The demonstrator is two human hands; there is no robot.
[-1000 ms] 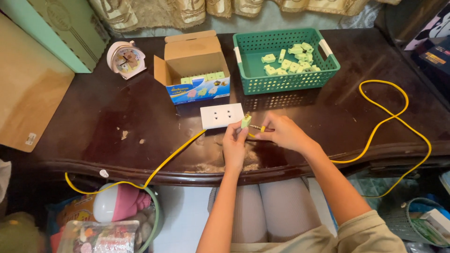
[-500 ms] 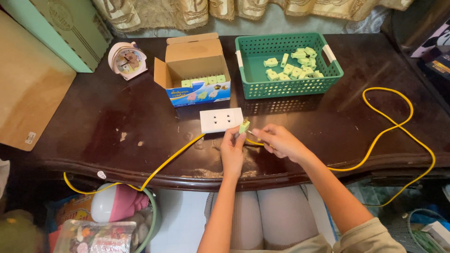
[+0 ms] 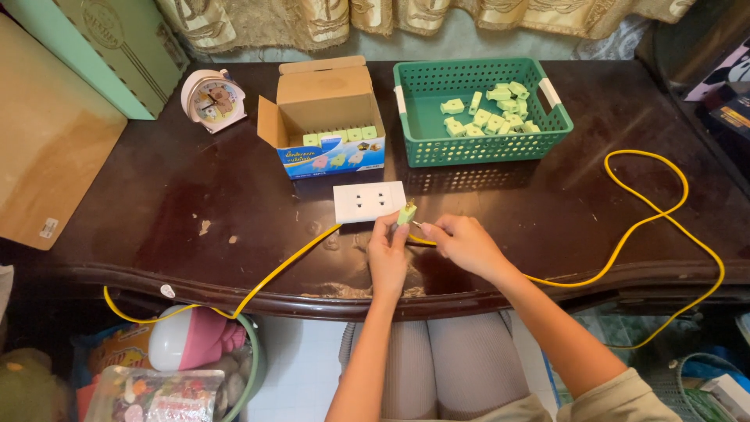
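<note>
Left hand [image 3: 388, 256] pinches small green plug [image 3: 406, 212] upright near table's front edge, just beside white socket plate [image 3: 369, 202]. Right hand [image 3: 462, 244] closed on yellow cable [image 3: 625, 242] end, steadying it at plug. Green basket [image 3: 547, 129] at back edge holds spare plugs.

Pink clock [image 3: 212, 98], green basket [image 3: 480, 112]
</note>
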